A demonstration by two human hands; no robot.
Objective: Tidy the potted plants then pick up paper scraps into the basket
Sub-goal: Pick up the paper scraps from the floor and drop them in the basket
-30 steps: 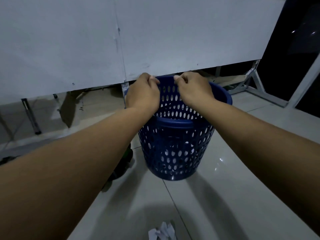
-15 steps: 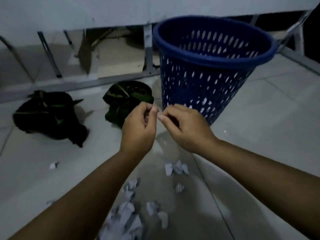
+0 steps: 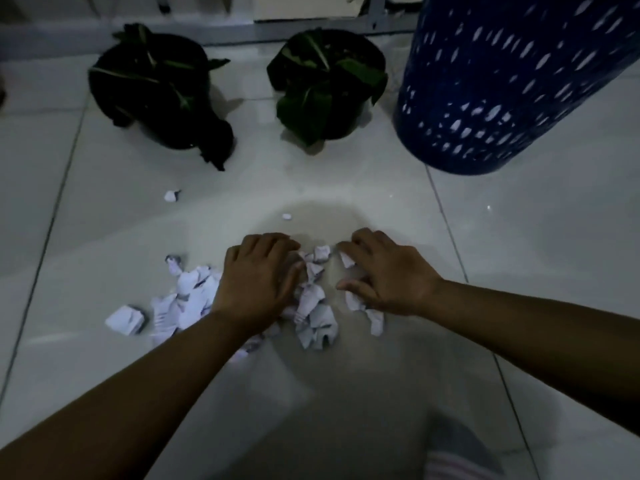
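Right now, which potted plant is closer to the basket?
The right potted plant, standing just beside the blue basket. The other potted plant sits farther left.

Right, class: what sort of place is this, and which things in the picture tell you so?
Probably an indoor room or covered porch in a home. The pale glossy floor tiles carry two black potted plants, a blue perforated plastic basket and crumpled white paper scraps.

Both hands, left hand (image 3: pixel 256 282) and right hand (image 3: pixel 388 275), press palm-down on crumpled paper scraps (image 3: pixel 315 306) on the floor (image 3: pixel 519 271); the blue basket (image 3: pixel 502 81) stands far right, two potted plants (image 3: pixel 325 84) far left.
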